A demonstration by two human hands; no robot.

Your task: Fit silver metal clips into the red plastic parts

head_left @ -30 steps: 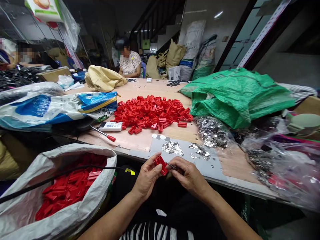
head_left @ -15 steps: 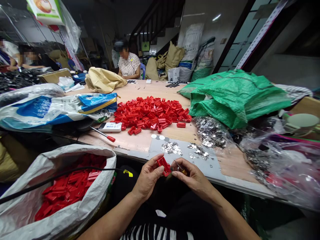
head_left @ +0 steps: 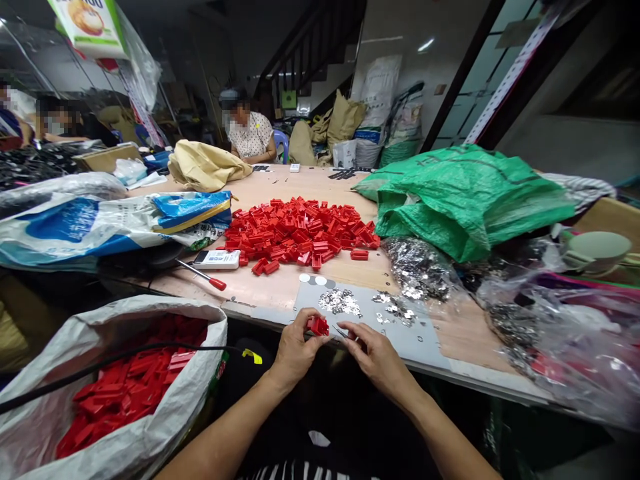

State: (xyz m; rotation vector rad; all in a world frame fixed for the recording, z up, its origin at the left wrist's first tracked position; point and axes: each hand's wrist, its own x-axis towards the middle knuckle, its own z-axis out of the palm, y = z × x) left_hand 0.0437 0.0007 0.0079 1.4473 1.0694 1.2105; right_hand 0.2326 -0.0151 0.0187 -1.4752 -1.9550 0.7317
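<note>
My left hand [head_left: 296, 348] pinches a small red plastic housing [head_left: 318, 325] between thumb and fingertips, just off the table's front edge. In my right hand [head_left: 371, 350] is a thin pointed metal tool [head_left: 341, 331], perhaps tweezers; its tip points at the housing, with a small gap between them. Fingers hide most of the tool. Beyond my hands, small flat silvery metal pieces [head_left: 341, 302] lie on a grey mat [head_left: 367, 320], with a second, darker cluster [head_left: 399, 308] to their right. A large heap of red housings [head_left: 300, 230] covers the middle of the table.
An open white sack [head_left: 200, 387] of red housings stands at lower left, a black cable [head_left: 150, 348] across it. A red-handled screwdriver [head_left: 204, 275] lies by a white box [head_left: 220, 259]. Right are a green sack [head_left: 470, 200] and plastic bags of metal pieces [head_left: 420, 270]. A person [head_left: 250, 137] sits opposite.
The red housing has turned so its end faces me more. The right hand's tool tip has moved slightly away from it. The view has shifted a little.
</note>
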